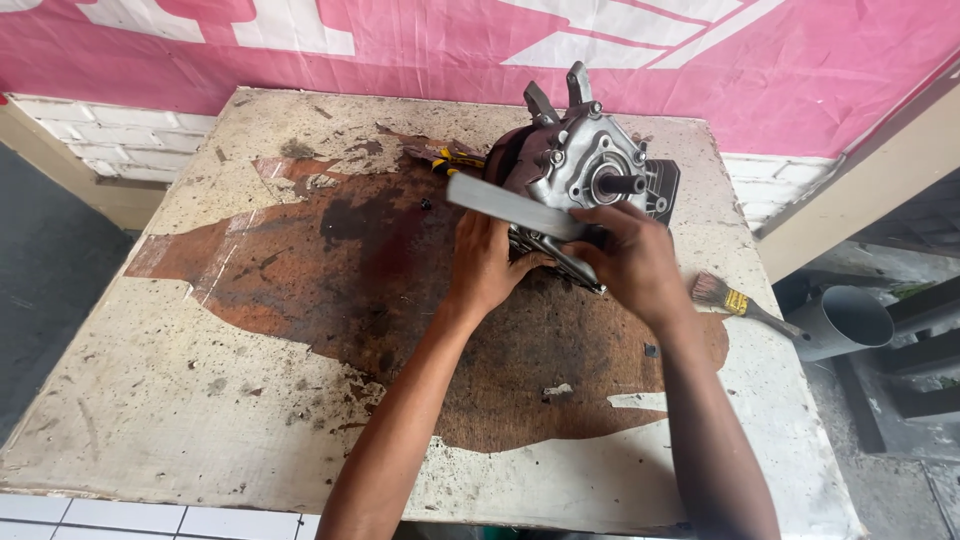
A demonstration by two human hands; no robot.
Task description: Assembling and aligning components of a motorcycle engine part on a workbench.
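Grey flat metal bar (515, 208) sits pinched in my right hand (632, 262), whose grip is closed around it, against the engine block (585, 175) on the table (200, 400); my left hand (485, 265) braces the casing. A slip could gouge it.

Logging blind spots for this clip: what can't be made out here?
Head view only:
- Lower front of the engine: covered by both hands.
- Right hand grip on the flat grey bar: fingers curl out of sight.
- Left hand fingertips: hidden against the engine.
- Yellow-handled tool: mostly behind the engine and bar.
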